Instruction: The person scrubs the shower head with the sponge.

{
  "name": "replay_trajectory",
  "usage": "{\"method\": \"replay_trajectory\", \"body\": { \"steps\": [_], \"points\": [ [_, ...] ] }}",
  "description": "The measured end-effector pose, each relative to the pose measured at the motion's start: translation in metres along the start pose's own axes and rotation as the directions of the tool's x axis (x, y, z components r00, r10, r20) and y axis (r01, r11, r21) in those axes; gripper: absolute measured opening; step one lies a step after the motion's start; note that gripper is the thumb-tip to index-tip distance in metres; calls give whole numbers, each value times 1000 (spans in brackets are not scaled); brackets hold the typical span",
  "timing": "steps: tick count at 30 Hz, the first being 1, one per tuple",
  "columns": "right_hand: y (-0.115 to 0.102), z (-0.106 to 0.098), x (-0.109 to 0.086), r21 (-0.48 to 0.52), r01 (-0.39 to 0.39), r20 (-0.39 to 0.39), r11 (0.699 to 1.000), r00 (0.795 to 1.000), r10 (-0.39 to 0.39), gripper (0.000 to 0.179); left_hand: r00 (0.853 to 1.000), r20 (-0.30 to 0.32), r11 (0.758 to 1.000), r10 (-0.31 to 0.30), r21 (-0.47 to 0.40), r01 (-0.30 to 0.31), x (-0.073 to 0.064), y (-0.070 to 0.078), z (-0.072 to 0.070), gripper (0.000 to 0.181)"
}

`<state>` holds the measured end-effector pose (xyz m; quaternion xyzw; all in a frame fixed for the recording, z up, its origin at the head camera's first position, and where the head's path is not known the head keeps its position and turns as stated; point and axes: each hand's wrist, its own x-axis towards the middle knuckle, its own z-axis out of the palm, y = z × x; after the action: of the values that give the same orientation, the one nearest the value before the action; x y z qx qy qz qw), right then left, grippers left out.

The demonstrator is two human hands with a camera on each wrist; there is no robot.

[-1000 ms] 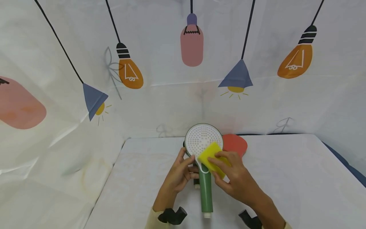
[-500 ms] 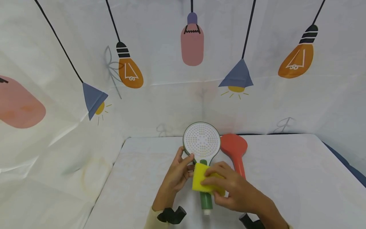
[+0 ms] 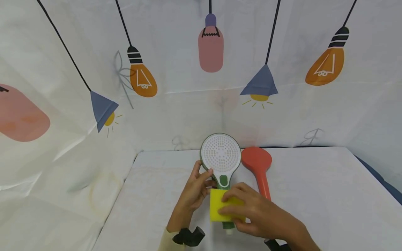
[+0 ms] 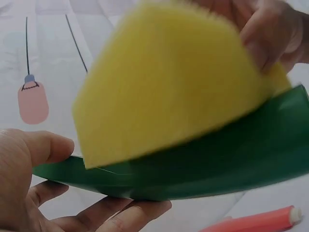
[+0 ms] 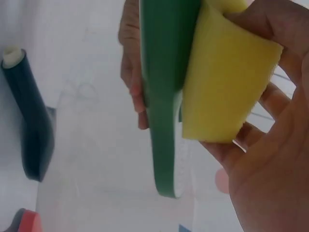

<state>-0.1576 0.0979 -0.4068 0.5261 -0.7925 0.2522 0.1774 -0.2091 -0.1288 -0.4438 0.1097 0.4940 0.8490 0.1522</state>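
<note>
A green shower head (image 3: 221, 152) with a white, nozzle-dotted face is held up over the table. My left hand (image 3: 195, 191) grips it near its neck, thumb on one side and fingers under the other in the left wrist view. My right hand (image 3: 260, 214) holds a yellow sponge (image 3: 216, 205) between thumb and fingers. The sponge lies across the handle, covering most of it; the handle's pale end shows below. From the right wrist, the sponge (image 5: 229, 82) is seen bent against the face side of the shower head (image 5: 164, 121).
A red shower head (image 3: 257, 163) lies on the white table (image 3: 320, 195), right of the green one, its handle partly behind my right hand. A dark shower head (image 5: 31, 111) also lies there, hidden in the head view. A lamp-printed sheet (image 3: 176, 115) hangs behind.
The sponge has moved down from the white face onto the handle, carried by my right hand. The shower head has shifted slightly left and up; my left hand keeps its hold.
</note>
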Motion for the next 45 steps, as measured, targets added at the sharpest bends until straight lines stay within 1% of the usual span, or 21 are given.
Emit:
{"method": "replay_trajectory", "body": {
  "steps": [4,7,10,14,18,22,23,28,32,35,38,40,45],
  "points": [
    [5,4,0,-117,-34,-48,992,998,29,47,1000,19,1000,-1,10,1,0,-2,3,38],
    [8,6,-1,-203,-80,-82,976,995,65,47,1000,17,1000,-17,10,17,1,-5,6,39],
    [10,6,-1,-257,-95,-125,962,990,65,48,999,30,1000,-27,10,27,2,-8,9,30],
    [13,8,1,-283,-91,-171,955,984,44,46,999,53,1000,-14,-8,14,2,-11,12,16],
    [15,10,3,-286,-100,-170,953,984,53,44,999,47,999,-4,-35,6,1,-10,14,13],
    [15,11,4,-259,-92,-156,961,986,53,45,999,28,1000,-24,-13,25,1,-8,14,16],
    [15,12,4,-254,-86,-157,963,986,47,46,999,18,999,-32,1,32,1,-7,14,18],
    [11,15,4,-230,-104,-129,968,989,76,42,998,-43,996,-54,64,56,2,-8,11,27],
    [9,19,5,-186,-44,-103,982,994,25,36,996,-69,993,-54,96,60,3,-8,10,29],
    [6,18,5,-151,-8,-68,988,998,-2,35,995,-93,993,-40,108,50,4,-6,10,28],
    [1,16,4,-109,-18,-22,994,1000,16,34,993,-118,994,-24,107,36,4,-3,9,26],
    [-2,14,4,-72,-5,4,997,1000,6,34,991,-133,995,-11,99,24,3,-1,8,26],
    [-7,6,1,26,27,77,999,997,-29,39,981,-189,997,34,72,-21,2,3,4,25]
  ]
}}
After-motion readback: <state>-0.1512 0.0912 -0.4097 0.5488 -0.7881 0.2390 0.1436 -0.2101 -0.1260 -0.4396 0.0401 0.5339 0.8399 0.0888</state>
